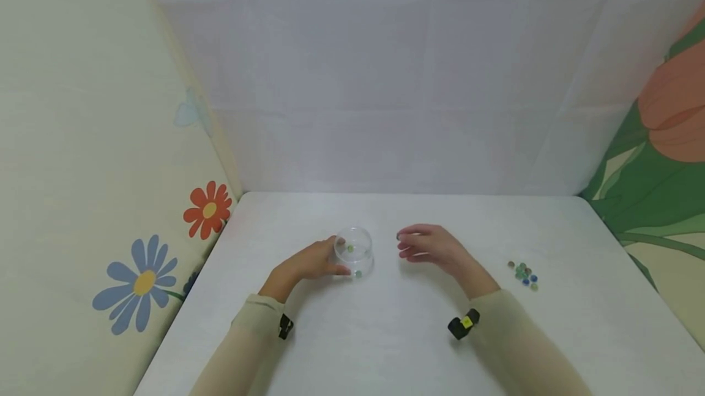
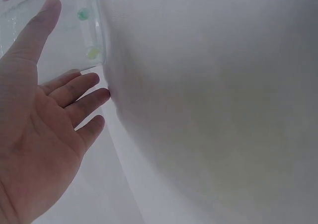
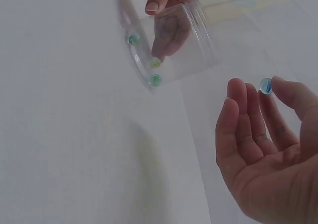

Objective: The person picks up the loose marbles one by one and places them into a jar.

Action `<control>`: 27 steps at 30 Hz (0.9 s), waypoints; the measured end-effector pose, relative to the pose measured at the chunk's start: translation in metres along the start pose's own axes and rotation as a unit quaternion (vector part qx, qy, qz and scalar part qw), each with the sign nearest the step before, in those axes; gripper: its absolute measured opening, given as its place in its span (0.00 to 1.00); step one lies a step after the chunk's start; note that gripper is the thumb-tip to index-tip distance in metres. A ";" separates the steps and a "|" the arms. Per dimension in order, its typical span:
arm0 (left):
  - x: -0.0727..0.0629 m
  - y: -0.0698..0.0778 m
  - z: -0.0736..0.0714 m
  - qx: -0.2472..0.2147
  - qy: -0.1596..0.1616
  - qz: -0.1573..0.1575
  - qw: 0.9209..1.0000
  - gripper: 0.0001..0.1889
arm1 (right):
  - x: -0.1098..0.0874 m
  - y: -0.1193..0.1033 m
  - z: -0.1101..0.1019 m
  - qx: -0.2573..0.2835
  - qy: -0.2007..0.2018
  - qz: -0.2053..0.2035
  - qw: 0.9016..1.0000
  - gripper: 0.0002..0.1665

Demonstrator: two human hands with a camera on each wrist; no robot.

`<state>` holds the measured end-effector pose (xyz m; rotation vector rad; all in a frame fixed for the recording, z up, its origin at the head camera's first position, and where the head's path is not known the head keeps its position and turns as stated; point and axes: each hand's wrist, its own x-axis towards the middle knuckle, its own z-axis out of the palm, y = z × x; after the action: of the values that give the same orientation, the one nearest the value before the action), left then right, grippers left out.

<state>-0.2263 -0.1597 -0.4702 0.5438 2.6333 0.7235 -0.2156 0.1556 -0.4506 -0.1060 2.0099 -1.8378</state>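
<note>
A clear, open-topped jar [image 1: 360,251] stands upright on the white table, left of centre. My left hand [image 1: 311,261] holds its side, thumb on the near side and fingers behind. Inside at the bottom lie two green marbles, one a green marble [image 3: 156,80], and a yellow-green marble [image 3: 155,62]. To the right of the jar, my right hand [image 1: 435,247] is raised above the table. Its thumb and index finger pinch a clear marble with a blue swirl [image 3: 266,86], while the other fingers are bent loosely.
Several loose marbles [image 1: 522,272], in green, blue and brown, lie in a cluster on the table [image 1: 385,335] to the right of my right forearm. A white cloth wall [image 1: 396,78] rises behind the table, and flower-printed panels stand on both sides.
</note>
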 end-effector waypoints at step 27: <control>0.003 -0.006 0.003 0.007 0.007 0.024 1.000 0.48 | 0.035 -0.013 0.048 -0.018 -0.015 0.001 1.000 0.21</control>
<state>-0.2292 -0.1616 -0.4761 0.6093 2.6476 0.7269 -0.2337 0.0976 -0.4491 -0.1420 2.0233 -1.7888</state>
